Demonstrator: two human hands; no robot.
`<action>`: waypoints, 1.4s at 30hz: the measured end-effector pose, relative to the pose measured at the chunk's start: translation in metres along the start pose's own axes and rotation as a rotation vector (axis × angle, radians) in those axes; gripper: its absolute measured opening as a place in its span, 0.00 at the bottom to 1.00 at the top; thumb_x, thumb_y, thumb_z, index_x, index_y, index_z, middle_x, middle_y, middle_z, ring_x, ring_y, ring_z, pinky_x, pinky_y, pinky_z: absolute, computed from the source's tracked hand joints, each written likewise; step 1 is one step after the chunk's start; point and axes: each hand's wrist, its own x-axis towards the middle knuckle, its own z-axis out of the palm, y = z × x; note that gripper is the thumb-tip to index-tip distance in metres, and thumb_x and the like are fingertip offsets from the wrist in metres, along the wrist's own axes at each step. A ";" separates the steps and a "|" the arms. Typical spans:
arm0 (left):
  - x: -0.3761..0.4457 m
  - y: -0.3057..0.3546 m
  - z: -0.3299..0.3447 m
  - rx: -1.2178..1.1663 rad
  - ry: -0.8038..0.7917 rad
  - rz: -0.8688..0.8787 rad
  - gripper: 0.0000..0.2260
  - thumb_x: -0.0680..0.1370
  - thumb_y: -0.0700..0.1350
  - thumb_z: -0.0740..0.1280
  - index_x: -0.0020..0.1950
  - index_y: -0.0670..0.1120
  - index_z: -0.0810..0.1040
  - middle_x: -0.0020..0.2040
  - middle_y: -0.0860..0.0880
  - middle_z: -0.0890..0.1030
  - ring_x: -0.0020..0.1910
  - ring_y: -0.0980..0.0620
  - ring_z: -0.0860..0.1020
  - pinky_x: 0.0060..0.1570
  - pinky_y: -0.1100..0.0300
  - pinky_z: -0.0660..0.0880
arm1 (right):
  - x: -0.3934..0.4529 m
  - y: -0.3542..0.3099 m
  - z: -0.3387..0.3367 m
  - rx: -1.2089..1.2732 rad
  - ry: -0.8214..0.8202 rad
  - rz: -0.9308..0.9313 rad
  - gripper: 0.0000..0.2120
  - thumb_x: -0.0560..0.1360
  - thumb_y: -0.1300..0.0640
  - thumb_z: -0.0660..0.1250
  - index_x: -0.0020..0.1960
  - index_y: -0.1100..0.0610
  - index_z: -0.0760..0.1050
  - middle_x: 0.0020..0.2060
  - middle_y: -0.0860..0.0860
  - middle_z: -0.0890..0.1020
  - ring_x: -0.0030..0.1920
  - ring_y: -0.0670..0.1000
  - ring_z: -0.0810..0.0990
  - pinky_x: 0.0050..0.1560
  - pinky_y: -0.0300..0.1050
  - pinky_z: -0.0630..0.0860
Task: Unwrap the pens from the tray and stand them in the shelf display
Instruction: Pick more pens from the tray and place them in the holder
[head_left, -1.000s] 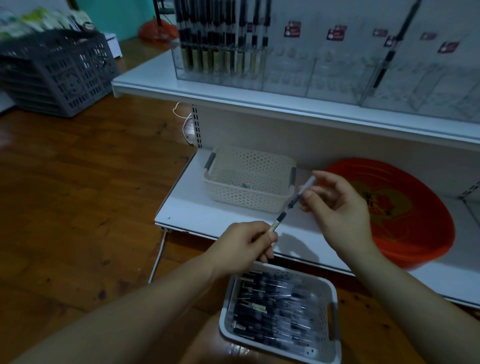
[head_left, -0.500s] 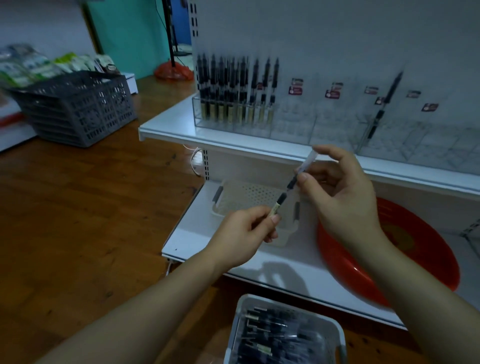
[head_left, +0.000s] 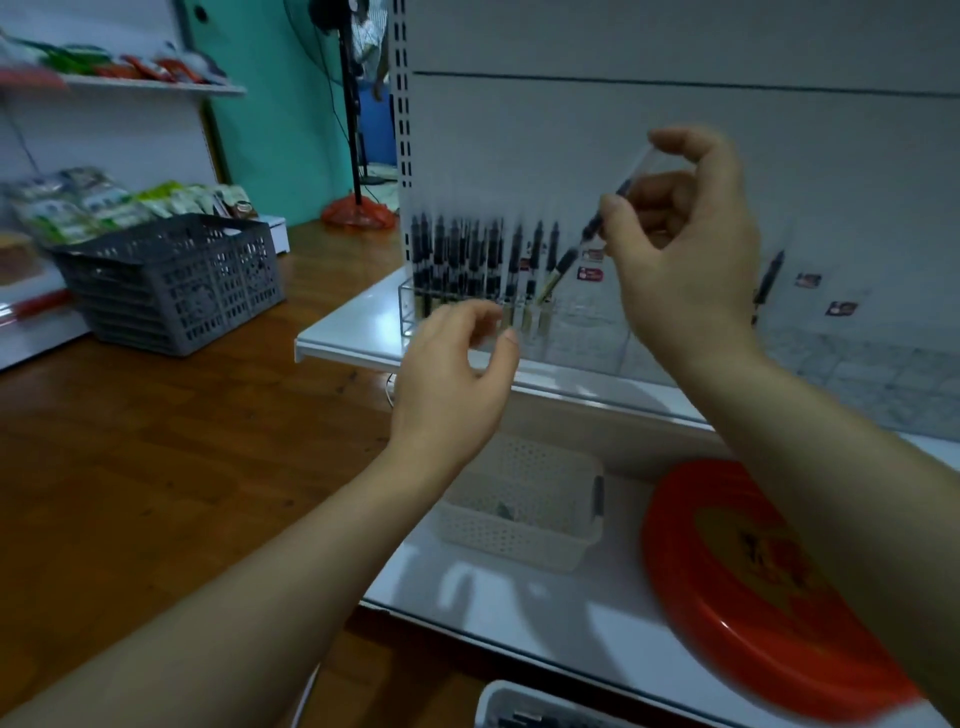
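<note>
White metal shop shelving (head_left: 363, 338) fills the right of the view, set against a brown wooden floor (head_left: 156, 441) and a teal wall (head_left: 270, 104) behind. On the upper shelf stands a clear acrylic display rack (head_left: 582, 332), its left compartments packed with upright black pens with pale gold lower barrels (head_left: 467, 260); small red price labels (head_left: 589, 274) sit on the rack's front.

The right hand (head_left: 685, 244) is raised in front of the rack and pinches a black pen in a clear plastic sleeve (head_left: 597, 228) between thumb and index finger, the other fingers curled loosely behind. The pen slants, its clear upper end near the fingertips and its gold tip pointing down-left, just above the rack's compartments beside the last standing pens; motion blur hides whether the tip touches the rack.

The left hand (head_left: 457, 374) hovers lower, in front of the upper shelf edge, fingers relaxed and slightly curled, holding nothing.

On the lower shelf sit a cream perforated plastic basket (head_left: 519, 540) and, to its right, a round red plastic tray (head_left: 753, 597). At the bottom edge, the rim of a white plastic tray holding wrapped pens (head_left: 519, 706) is just visible. A grey slatted plastic crate (head_left: 171, 280) rests on the floor at left, packets of goods behind it.
</note>
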 end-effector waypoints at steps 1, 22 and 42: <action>0.006 -0.001 0.001 0.069 0.011 0.023 0.12 0.81 0.49 0.66 0.62 0.47 0.78 0.56 0.52 0.78 0.57 0.54 0.75 0.57 0.54 0.75 | 0.007 0.000 0.005 -0.014 0.003 0.000 0.19 0.79 0.56 0.69 0.68 0.54 0.69 0.43 0.44 0.79 0.43 0.41 0.81 0.45 0.33 0.78; 0.023 -0.022 0.023 0.465 0.048 0.119 0.19 0.74 0.43 0.69 0.64 0.42 0.77 0.63 0.44 0.75 0.65 0.43 0.71 0.57 0.46 0.72 | 0.026 0.021 0.035 -0.313 -0.291 -0.074 0.19 0.80 0.58 0.67 0.69 0.54 0.69 0.41 0.45 0.77 0.42 0.49 0.79 0.48 0.49 0.79; 0.020 -0.022 0.025 0.483 0.052 0.114 0.19 0.75 0.44 0.68 0.66 0.42 0.76 0.64 0.43 0.74 0.67 0.42 0.70 0.58 0.45 0.72 | 0.017 0.024 0.044 -0.394 -0.393 -0.025 0.23 0.80 0.62 0.65 0.73 0.51 0.66 0.43 0.52 0.81 0.42 0.55 0.80 0.48 0.57 0.80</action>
